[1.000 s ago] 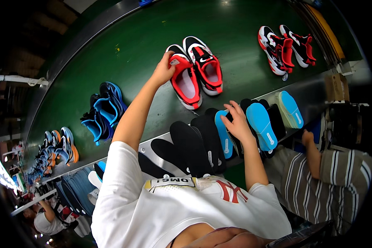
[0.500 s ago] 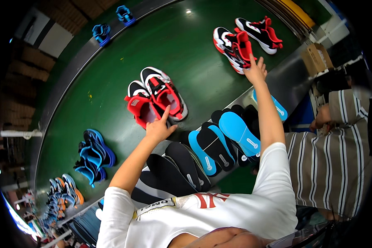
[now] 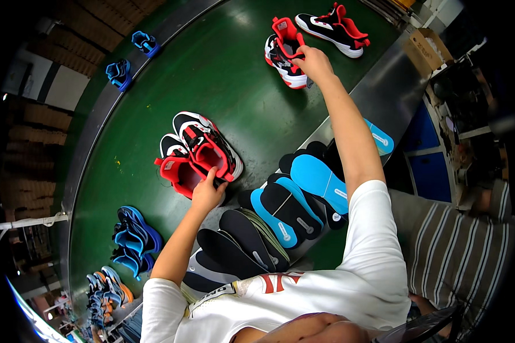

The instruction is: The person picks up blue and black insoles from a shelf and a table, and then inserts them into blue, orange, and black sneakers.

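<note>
My left hand [image 3: 207, 193] has its thumb and fingers closed on the heel collar of a red, black and white sneaker [image 3: 230, 150]. A matching sneaker [image 3: 176, 171] sits against its left side on the green belt, both with toes pointing away. Farther off to the right, my right hand [image 3: 316, 64] grips another red, black and white sneaker [image 3: 294, 77] by its collar. That shoe is tilted, with its red lining showing. Just beyond it lies a black sneaker [image 3: 332, 30] with red lining and a white sole, untouched.
Black and blue insoles [image 3: 274, 211] lie in overlapping stacks along the metal ledge [image 3: 377, 97] nearest me. Blue sneakers [image 3: 133, 237] and grey-orange shoes [image 3: 111, 288] stand at left; two blue shoes [image 3: 146, 43] are at the far edge. A person in a striped shirt [image 3: 452, 246] is at right.
My right hand has closed on the sneaker it was reaching toward, and that shoe has turned and tilted. My left fingers have closed on a heel collar. The whole view has shifted somewhat.
</note>
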The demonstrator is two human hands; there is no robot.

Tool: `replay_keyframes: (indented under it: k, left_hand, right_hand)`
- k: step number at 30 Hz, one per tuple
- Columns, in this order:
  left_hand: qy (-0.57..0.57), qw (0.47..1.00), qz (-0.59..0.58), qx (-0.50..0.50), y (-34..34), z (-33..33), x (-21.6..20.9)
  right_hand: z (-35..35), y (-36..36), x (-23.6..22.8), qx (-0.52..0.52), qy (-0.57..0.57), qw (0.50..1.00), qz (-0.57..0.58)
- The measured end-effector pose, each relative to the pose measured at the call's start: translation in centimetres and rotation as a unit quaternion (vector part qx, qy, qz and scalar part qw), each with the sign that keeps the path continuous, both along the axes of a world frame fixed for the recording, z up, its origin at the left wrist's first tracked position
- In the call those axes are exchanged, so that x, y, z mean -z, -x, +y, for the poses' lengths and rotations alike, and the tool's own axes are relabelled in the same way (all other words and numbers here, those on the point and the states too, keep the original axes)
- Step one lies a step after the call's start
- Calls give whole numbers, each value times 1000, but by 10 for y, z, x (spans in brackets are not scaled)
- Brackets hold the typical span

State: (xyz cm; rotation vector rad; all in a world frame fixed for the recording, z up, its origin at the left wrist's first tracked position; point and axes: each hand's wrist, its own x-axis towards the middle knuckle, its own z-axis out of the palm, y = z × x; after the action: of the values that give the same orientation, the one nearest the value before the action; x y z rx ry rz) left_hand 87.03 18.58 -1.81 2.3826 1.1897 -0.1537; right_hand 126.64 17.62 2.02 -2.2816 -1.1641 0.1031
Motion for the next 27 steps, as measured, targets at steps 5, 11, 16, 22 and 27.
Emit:
replay_keyframes:
  k: [5, 11, 16, 22, 27]
  left_hand:
    - [-16, 999, -29, 19, 7, 2, 2]
    - [-109, 988, 2, 110, -26, 16, 4]
    - [-92, 988, -23, 121, -133, 29, -1]
    - [-295, 874, -289, 256, -221, 17, -69]
    - [-97, 861, -413, 280, -173, 24, -128]
  right_hand:
    - [-13, -11, 26, 39, -17, 998, -45]
    - [-39, -8, 56, 132, -14, 991, 11]
    - [-102, 41, 33, -14, -204, 979, -20]
    - [-186, 108, 7, 32, -209, 976, 51]
    - [-219, 135, 16, 61, -194, 975, 85]
